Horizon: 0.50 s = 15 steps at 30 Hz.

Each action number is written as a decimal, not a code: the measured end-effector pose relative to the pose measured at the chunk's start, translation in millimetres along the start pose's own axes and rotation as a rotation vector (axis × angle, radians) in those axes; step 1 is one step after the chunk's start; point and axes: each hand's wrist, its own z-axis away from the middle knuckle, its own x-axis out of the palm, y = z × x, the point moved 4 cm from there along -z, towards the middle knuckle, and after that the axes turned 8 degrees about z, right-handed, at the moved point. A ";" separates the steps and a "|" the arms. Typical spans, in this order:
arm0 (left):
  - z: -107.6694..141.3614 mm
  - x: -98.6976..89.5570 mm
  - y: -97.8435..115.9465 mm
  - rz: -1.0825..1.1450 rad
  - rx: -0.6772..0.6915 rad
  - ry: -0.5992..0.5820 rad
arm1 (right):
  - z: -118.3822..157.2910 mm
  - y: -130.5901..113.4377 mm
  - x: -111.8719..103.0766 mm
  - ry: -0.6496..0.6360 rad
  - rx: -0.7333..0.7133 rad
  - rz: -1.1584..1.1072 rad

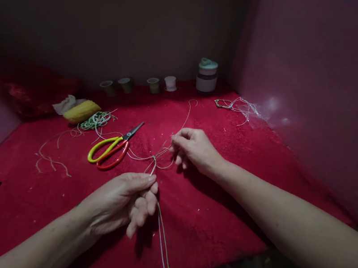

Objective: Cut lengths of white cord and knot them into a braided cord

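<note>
My left hand (133, 197) pinches thin white and tan cords (163, 235) between thumb and forefinger, its other fingers loosely curled. Below that hand the cords hang in a long loop toward the table's front edge. Just above the pinch they meet at a small knot (154, 157), with loose strands spreading left and right. My right hand (192, 149) is closed at the fingertips on a tan cord end, to the upper right of the knot. One thin strand (188, 113) curls away beyond its fingers. Scissors (112, 146) with yellow and red handles lie left of the knot.
On the red cloth (222, 204), a yellow bundle (82, 112) and green-white knotted cords (96, 120) lie at the left. Several thread spools (153, 85) and a lidded cup (206, 76) stand along the back. More cord (238, 105) and clear plastic (257, 112) rest at the right.
</note>
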 end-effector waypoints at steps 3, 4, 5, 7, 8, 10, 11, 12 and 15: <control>0.4 -1.0 -0.1 -0.011 -0.004 0.016 | -7.7 -3.0 -22.6 0.194 -0.014 0.014; 0.8 -0.7 -0.4 -0.013 -0.007 0.019 | -10.4 -2.8 -30.3 0.248 0.004 -0.058; 1.3 -0.3 -0.7 -0.013 -0.007 0.024 | -13.0 -1.9 -37.5 0.290 0.037 -0.150; 2.6 0.7 -1.2 -0.012 -0.004 0.027 | -17.4 1.4 -50.3 0.335 0.137 -0.347; 3.2 1.1 -1.3 -0.013 -0.002 0.026 | -19.0 2.9 -56.2 0.345 0.188 -0.439; 4.3 1.2 -1.3 -0.021 -0.002 0.029 | -21.4 4.9 -67.9 0.347 0.259 -0.595; 4.7 0.8 -1.4 -0.024 -0.005 0.031 | -22.4 5.2 -74.2 0.349 0.271 -0.655; 4.8 0.2 -1.6 -0.027 -0.007 0.035 | -23.4 5.3 -80.6 0.351 0.271 -0.701; 3.9 -1.7 -2.6 -0.023 -0.013 0.044 | -26.5 4.2 -98.8 0.359 0.216 -0.761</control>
